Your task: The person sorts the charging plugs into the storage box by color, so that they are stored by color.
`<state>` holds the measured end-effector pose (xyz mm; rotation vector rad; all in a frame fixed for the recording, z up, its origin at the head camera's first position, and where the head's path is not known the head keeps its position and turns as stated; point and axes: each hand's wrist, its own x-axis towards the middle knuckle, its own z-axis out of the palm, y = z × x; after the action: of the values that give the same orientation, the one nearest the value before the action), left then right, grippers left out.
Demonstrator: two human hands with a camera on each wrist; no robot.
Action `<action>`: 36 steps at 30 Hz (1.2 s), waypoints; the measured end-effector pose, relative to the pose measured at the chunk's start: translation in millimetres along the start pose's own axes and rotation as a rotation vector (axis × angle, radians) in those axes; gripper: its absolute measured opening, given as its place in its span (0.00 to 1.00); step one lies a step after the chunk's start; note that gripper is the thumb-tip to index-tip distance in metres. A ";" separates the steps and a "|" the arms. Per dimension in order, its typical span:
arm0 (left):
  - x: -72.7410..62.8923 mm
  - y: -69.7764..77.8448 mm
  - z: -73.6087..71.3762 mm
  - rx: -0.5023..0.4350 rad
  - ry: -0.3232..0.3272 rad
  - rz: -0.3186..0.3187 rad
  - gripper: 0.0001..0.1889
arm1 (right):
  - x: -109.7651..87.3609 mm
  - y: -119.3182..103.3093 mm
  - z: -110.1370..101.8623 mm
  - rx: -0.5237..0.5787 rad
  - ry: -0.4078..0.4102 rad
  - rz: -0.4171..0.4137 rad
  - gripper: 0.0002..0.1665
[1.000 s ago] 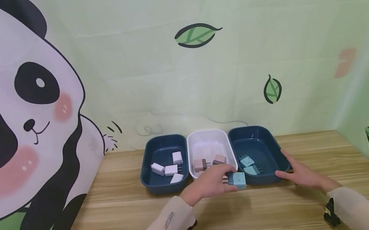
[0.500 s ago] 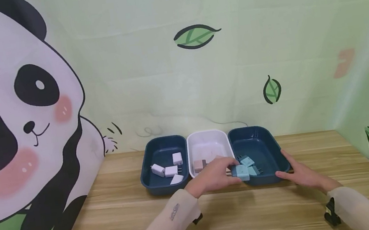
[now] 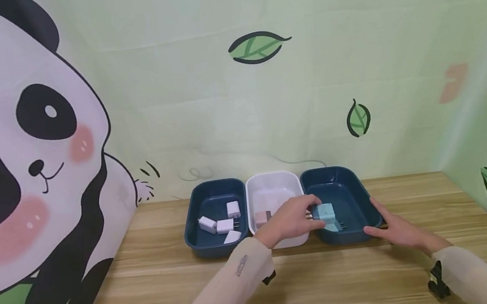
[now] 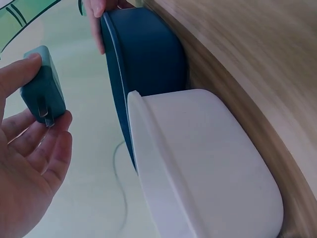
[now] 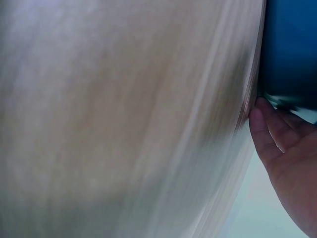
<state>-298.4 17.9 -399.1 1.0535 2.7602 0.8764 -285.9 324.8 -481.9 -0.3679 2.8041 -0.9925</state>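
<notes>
In the head view my left hand (image 3: 291, 220) pinches a teal plug charger (image 3: 324, 212) over the front left part of the right dark blue tray (image 3: 343, 179). Its metal prongs point back toward the palm. The left wrist view shows the thumb on one side of the charger (image 4: 43, 87) and fingertips under the other. Another teal charger (image 3: 332, 228) lies in that tray, partly covered by the held one. My right hand (image 3: 397, 231) rests against the tray's front right corner, thumb at the front wall and fingers fairly straight along the right side.
A white tray (image 3: 273, 181) stands in the middle, with a pinkish charger (image 3: 262, 218) inside, partly behind my left hand. The left dark blue tray (image 3: 216, 187) holds several white chargers (image 3: 226, 226). All three trays sit side by side on the wooden table (image 3: 160, 288), near a printed backdrop (image 3: 199, 101).
My left hand has carried the teal charger from in front of the trays, rightward and farther back, over the right tray. My right hand has stayed at that tray's corner.
</notes>
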 end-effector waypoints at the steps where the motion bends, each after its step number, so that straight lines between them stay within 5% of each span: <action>1: 2.3 0.7 0.6 0.006 0.004 -0.001 0.22 | 0.1 0.5 0.1 0.001 -0.001 0.001 0.56; 10: 22.7 6.9 16.5 0.043 0.030 -0.041 0.23 | -0.6 -2.5 -0.8 0.005 -0.023 0.035 0.56; 20: 43.8 -2.4 37.4 0.086 0.032 -0.066 0.22 | 0.3 -1.2 0.8 0.015 -0.021 0.044 0.56; 36: 56.7 -9.4 49.8 0.144 0.002 -0.122 0.24 | 0.2 -2.0 0.5 0.014 -0.015 0.035 0.56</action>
<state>-335.0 72.2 -437.7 0.8909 2.8903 0.6722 -285.6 323.0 -481.0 -0.3217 2.7791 -0.9976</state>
